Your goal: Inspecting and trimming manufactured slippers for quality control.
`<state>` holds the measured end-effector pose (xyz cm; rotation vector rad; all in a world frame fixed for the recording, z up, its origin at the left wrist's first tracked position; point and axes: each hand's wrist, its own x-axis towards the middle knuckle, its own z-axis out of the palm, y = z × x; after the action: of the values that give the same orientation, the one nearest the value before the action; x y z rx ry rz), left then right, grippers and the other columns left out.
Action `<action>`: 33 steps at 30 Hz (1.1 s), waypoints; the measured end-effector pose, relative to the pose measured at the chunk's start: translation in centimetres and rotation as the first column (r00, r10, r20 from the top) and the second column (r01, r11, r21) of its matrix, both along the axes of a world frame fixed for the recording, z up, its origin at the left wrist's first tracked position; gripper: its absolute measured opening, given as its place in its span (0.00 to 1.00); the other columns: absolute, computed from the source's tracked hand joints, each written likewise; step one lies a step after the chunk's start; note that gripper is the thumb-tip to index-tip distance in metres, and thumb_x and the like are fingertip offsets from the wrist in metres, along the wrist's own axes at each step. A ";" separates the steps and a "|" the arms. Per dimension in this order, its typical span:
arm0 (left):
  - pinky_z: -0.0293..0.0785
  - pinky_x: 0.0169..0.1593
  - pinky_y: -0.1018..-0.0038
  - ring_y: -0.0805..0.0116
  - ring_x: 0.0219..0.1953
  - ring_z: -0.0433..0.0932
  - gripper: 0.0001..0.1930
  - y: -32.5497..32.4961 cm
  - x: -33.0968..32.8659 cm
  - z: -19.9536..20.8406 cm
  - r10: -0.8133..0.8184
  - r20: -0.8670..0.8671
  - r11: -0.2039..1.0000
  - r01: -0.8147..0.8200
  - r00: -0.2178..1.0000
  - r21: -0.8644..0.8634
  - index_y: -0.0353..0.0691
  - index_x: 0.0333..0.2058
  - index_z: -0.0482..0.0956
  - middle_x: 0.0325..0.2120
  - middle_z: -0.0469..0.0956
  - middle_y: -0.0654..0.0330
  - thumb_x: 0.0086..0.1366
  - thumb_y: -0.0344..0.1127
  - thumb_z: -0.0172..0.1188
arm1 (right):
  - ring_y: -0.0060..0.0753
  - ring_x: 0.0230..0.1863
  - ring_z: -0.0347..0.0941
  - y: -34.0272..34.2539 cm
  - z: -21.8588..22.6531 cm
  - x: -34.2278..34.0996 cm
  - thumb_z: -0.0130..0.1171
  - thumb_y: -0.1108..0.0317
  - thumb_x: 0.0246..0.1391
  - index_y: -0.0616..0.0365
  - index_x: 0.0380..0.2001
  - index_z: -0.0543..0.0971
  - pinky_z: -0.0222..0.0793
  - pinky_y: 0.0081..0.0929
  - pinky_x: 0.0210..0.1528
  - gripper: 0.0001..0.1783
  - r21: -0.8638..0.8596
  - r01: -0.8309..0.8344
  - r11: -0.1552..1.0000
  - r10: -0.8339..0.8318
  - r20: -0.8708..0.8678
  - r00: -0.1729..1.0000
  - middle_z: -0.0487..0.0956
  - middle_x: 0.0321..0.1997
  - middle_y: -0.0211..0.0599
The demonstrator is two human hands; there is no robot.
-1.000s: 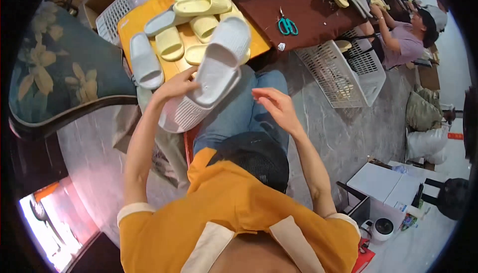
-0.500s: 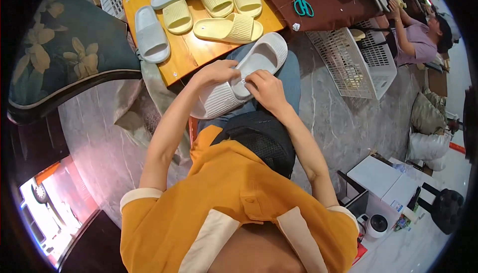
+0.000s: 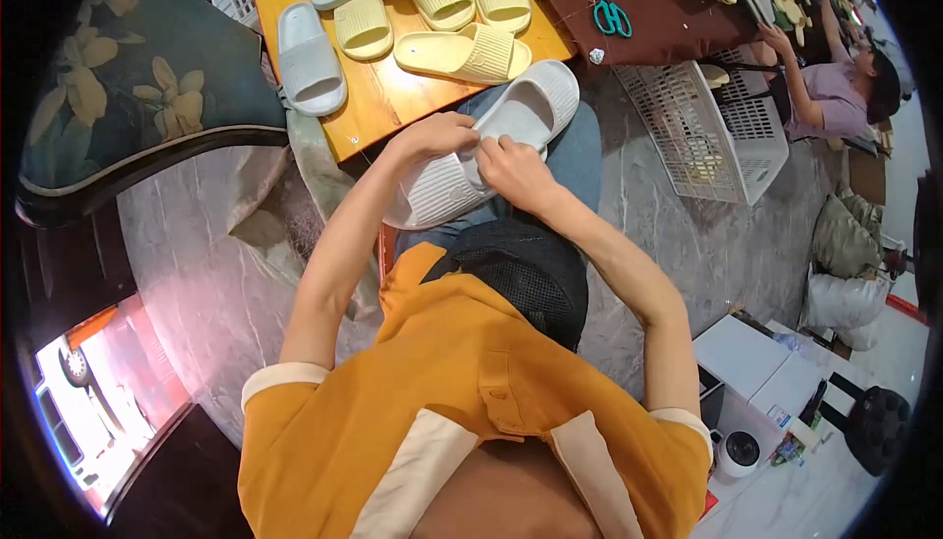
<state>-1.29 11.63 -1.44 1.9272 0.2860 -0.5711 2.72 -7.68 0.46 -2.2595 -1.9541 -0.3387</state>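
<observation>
A pair of pale grey slippers rests across my lap, overlapping where my hands meet. One slipper (image 3: 437,195) has its ribbed strap toward me on the left; the other slipper (image 3: 555,92) points away to the upper right. My left hand (image 3: 432,138) curls over the slippers from the left, its fingers closed at the edge of a sole. With bent, pinched fingers, my right hand (image 3: 516,173) presses on the overlapping soles. The fingertips are close together, and whatever they pinch is hidden.
An orange wooden table (image 3: 378,112) ahead carries several yellow slippers (image 3: 462,53) and a grey slipper (image 3: 312,59). Teal-handled scissors (image 3: 611,18) lie on a brown cloth (image 3: 648,33). A white plastic basket (image 3: 678,136) stands right. A co-worker (image 3: 835,97) handles slippers beyond; a floral chair (image 3: 128,97) is left.
My right hand has shifted slightly left over the soles, covering a small white spot that showed earlier, and its elbow has swung outward. My left hand stays nearly in place.
</observation>
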 end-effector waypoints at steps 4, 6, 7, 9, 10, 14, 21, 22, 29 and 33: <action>0.70 0.44 0.65 0.55 0.38 0.78 0.19 -0.2 -0.2 0.3 -0.010 0.015 1.000 0.011 1.000 -0.012 0.30 0.35 0.79 0.34 0.80 0.45 0.55 0.42 0.53 | 0.30 0.30 0.73 -0.4 -0.1 0.1 0.56 0.67 0.44 0.55 0.23 0.73 0.73 0.26 0.24 0.04 0.082 0.028 0.996 -0.025 -0.037 0.999 0.70 0.28 0.32; 0.70 0.45 0.65 0.56 0.38 0.78 0.18 -0.1 0.0 0.3 -0.023 -0.004 1.000 0.023 1.000 -0.021 0.32 0.35 0.79 0.34 0.80 0.46 0.55 0.42 0.53 | 0.33 0.28 0.73 -0.6 -0.2 0.4 0.58 0.69 0.43 0.55 0.25 0.72 0.72 0.30 0.24 0.05 0.155 0.070 0.985 -0.046 -0.153 0.987 0.69 0.26 0.33; 0.70 0.45 0.66 0.57 0.38 0.78 0.18 -0.1 -0.1 0.3 -0.017 -0.003 1.000 0.017 1.000 -0.024 0.32 0.35 0.80 0.34 0.80 0.47 0.55 0.42 0.53 | 0.34 0.28 0.73 -0.7 -0.4 0.5 0.58 0.69 0.42 0.55 0.25 0.72 0.72 0.31 0.24 0.06 0.199 0.095 0.975 -0.052 -0.211 0.976 0.69 0.26 0.33; 0.70 0.45 0.66 0.58 0.38 0.77 0.19 -0.3 -0.1 0.4 0.001 -0.022 0.999 -0.001 1.000 -0.039 0.32 0.37 0.80 0.34 0.81 0.47 0.54 0.42 0.53 | 0.37 0.29 0.74 -0.9 -0.6 0.6 0.60 0.70 0.43 0.55 0.25 0.72 0.72 0.35 0.26 0.06 0.236 0.156 0.959 -0.075 -0.319 0.945 0.70 0.26 0.34; 0.70 0.46 0.67 0.59 0.38 0.77 0.19 -0.4 -0.1 0.5 0.014 -0.031 0.998 -0.015 0.999 -0.062 0.33 0.39 0.80 0.35 0.81 0.47 0.54 0.42 0.53 | 0.38 0.29 0.74 -1.0 -0.4 0.6 0.60 0.70 0.44 0.55 0.25 0.73 0.72 0.35 0.26 0.06 0.253 0.189 0.949 -0.085 -0.373 0.924 0.71 0.27 0.34; 0.71 0.49 0.65 0.53 0.45 0.79 0.26 -0.5 0.0 0.7 -0.027 -0.036 0.999 0.028 0.999 0.032 0.32 0.45 0.79 0.41 0.80 0.44 0.52 0.45 0.54 | 0.40 0.29 0.77 -1.7 -0.8 0.9 0.62 0.71 0.47 0.60 0.28 0.77 0.73 0.31 0.29 0.05 0.252 0.406 0.878 -0.142 -0.674 0.725 0.77 0.29 0.37; 0.70 0.42 0.67 0.59 0.36 0.77 0.20 -0.4 -0.2 1.2 -0.027 0.027 0.997 0.025 0.999 0.072 0.33 0.41 0.77 0.32 0.79 0.49 0.56 0.42 0.54 | 0.22 0.25 0.77 -4.1 -1.5 9.4 0.58 0.71 0.57 0.64 0.32 0.78 0.72 0.23 0.28 0.06 0.206 0.841 0.500 -0.145 -0.938 0.316 0.80 0.25 0.34; 0.71 0.43 0.67 0.58 0.37 0.77 0.20 -0.4 0.0 1.3 -0.050 0.032 0.994 0.047 0.998 0.103 0.33 0.42 0.77 0.33 0.79 0.48 0.56 0.42 0.54 | 0.22 0.25 0.77 -4.7 -2.7 12.3 0.58 0.70 0.57 0.64 0.31 0.78 0.72 0.24 0.28 0.07 0.228 0.874 0.429 -0.108 -0.948 0.300 0.80 0.24 0.33; 0.72 0.50 0.60 0.44 0.46 0.78 0.25 -0.9 -0.3 2.1 -0.051 -0.009 0.989 0.051 0.999 0.139 0.38 0.48 0.77 0.42 0.79 0.40 0.56 0.48 0.52 | 0.55 0.37 0.77 -4.1 -3.9 23.5 0.60 0.63 0.52 0.56 0.29 0.78 0.73 0.47 0.40 0.08 0.204 0.870 0.448 -0.721 -0.492 0.487 0.79 0.35 0.44; 0.72 0.49 0.60 0.44 0.45 0.78 0.25 -1.3 -0.3 2.3 -0.033 -0.035 0.994 0.036 0.999 0.105 0.38 0.48 0.76 0.42 0.79 0.40 0.56 0.47 0.52 | 0.55 0.36 0.78 -2.6 -4.5 24.4 0.55 0.66 0.53 0.57 0.32 0.75 0.74 0.52 0.37 0.07 0.156 0.823 0.547 -0.791 -0.226 0.569 0.77 0.37 0.45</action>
<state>-1.62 10.34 0.89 2.0293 0.3099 -0.6216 27.09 -10.31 -4.00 -2.7569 -0.5939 -0.4647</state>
